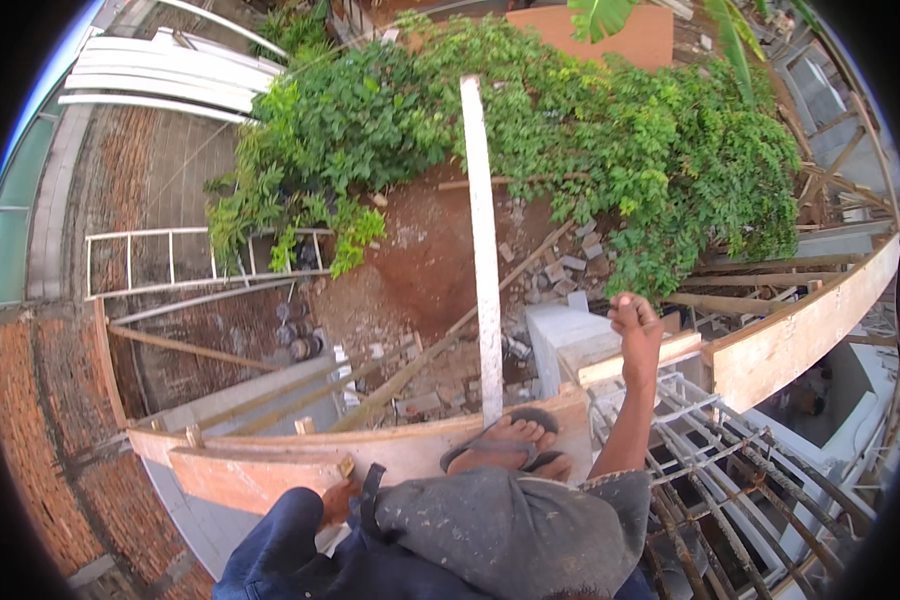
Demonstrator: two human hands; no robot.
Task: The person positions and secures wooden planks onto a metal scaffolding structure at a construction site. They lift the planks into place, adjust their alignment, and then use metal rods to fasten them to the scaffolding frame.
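At the lower left, my left hand [339, 501] is curled at the end of a dark blue sleeve. The tip of a short wooden piece [346, 467] sticks up from its fingers, beside the inner formwork board [255, 478]. My right hand [636, 318] is raised on a bare forearm, with the fingers curled closed; what they hold, if anything, is hidden. It is above a rebar cage [710, 430]. My feet in dark flip-flops [492, 449] rest on the plywood edge, below grey stained cloth over my legs. A white-speckled upright post [482, 250] rises just in front of them.
Beyond the edge is a drop to reddish ground [425, 265] with rubble and leafy bushes [650, 150]. Bamboo poles [400, 380] slant below. A curved plywood board [810, 325] runs along the right. A white ladder [170, 260] and brick wall [30, 420] are at left.
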